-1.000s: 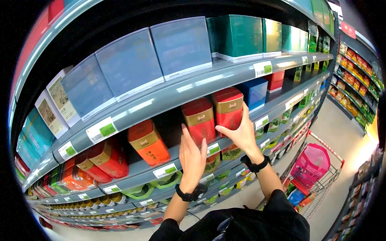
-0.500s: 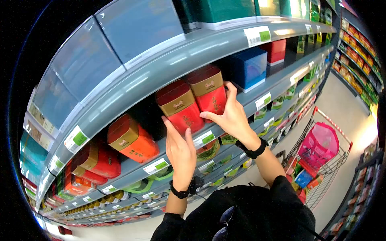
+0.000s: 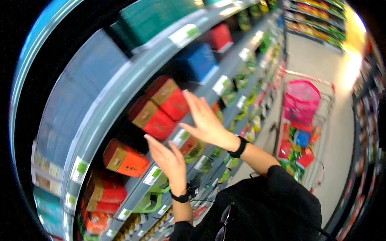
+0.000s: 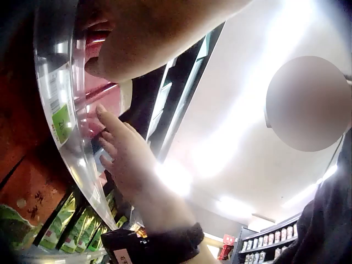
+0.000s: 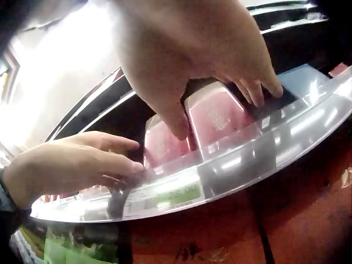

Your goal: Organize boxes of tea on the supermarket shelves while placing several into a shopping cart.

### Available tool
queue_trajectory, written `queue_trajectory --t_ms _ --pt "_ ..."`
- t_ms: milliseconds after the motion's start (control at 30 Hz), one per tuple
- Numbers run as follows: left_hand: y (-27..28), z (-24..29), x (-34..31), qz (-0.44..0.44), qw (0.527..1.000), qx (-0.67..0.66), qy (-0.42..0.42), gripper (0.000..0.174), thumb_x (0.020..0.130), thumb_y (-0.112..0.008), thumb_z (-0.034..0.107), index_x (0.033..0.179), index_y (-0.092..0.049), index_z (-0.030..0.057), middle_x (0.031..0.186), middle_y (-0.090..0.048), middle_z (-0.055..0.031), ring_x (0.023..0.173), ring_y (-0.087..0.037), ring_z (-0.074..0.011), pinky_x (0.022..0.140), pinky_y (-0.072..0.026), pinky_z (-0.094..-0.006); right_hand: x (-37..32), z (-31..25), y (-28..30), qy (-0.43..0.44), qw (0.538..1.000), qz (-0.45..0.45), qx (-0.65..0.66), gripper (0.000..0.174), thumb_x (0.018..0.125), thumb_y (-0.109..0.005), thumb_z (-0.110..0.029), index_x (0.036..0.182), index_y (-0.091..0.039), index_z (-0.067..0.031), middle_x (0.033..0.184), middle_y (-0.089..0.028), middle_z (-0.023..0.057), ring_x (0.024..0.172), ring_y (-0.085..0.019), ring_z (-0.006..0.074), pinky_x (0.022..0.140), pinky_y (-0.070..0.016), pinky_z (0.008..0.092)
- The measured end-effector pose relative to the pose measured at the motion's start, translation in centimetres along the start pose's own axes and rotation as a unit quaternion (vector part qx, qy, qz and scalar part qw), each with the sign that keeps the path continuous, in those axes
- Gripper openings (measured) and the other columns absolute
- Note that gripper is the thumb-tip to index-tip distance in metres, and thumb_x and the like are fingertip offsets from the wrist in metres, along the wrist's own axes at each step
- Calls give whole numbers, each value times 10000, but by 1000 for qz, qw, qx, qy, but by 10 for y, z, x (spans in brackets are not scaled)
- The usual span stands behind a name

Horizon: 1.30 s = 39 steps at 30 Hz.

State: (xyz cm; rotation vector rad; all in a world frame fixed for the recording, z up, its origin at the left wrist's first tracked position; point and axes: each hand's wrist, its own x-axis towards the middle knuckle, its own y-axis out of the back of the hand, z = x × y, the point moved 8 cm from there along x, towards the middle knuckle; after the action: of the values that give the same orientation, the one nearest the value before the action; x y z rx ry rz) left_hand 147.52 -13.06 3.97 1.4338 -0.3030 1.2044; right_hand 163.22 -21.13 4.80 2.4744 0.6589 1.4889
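Two red tins with gold bands stand side by side on the shelf, a left tin (image 3: pixel 150 118) and a right tin (image 3: pixel 168 98). My left hand (image 3: pixel 168 161) is beside the left tin, fingers extended toward its lower left side. Over the front of the right tin reaches my right hand (image 3: pixel 209 123), thumb and fingers spread apart. In the right wrist view its thumb (image 5: pixel 179 124) lies in front of the seam between the tins and its fingers extend past the right tin's far side. Neither hand is wrapped round a tin.
An orange tin (image 3: pixel 125 158) sits to the left, with more red tins (image 3: pixel 105 193) beyond. A blue box (image 3: pixel 197 62) is to the right. A clear shelf lip (image 5: pixel 231 179) runs along the front. A shopping cart (image 3: pixel 321 160) holds a pink bag (image 3: pixel 301 100).
The head view has swung, so shelf and tins appear tilted and further left. My right hand has loosened from the right tin's side, its fingers now straighter. Both tins stay side by side.
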Motion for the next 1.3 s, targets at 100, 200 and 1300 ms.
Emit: queue_trajectory --t_ms 100,200,1300 --pt "0 11 -25 -43 999 7 -27 723 960 -570 104 1548 -192 -82 1560 -299 -309 1441 -322 -430 1208 -221 -511 -39 -11 18 -36 997 -15 63 826 877 -712 -185 1549 -257 -29 1469 -410 257 1368 -418 411 1149 -347 463" --pt "0 16 -62 -73 996 -38 -39 707 983 -560 130 1560 -193 -49 1592 -268 -275 1473 -287 -395 1225 -198 -515 -92 -24 51 -80 989 -54 116 739 897 -686 -155 1536 -318 -98 1419 -453 233 1332 -457 407 1113 -394 449" --pt "5 101 -354 -538 808 -52 234 398 966 -581 80 1331 -534 -72 1297 -603 -263 1200 -581 -410 1037 -441 -445 -687 306 84 -695 576 -426 -53 1098 646 -818 -622 1537 -329 -207 1447 -455 294 1331 -463 477 1076 -433 514"
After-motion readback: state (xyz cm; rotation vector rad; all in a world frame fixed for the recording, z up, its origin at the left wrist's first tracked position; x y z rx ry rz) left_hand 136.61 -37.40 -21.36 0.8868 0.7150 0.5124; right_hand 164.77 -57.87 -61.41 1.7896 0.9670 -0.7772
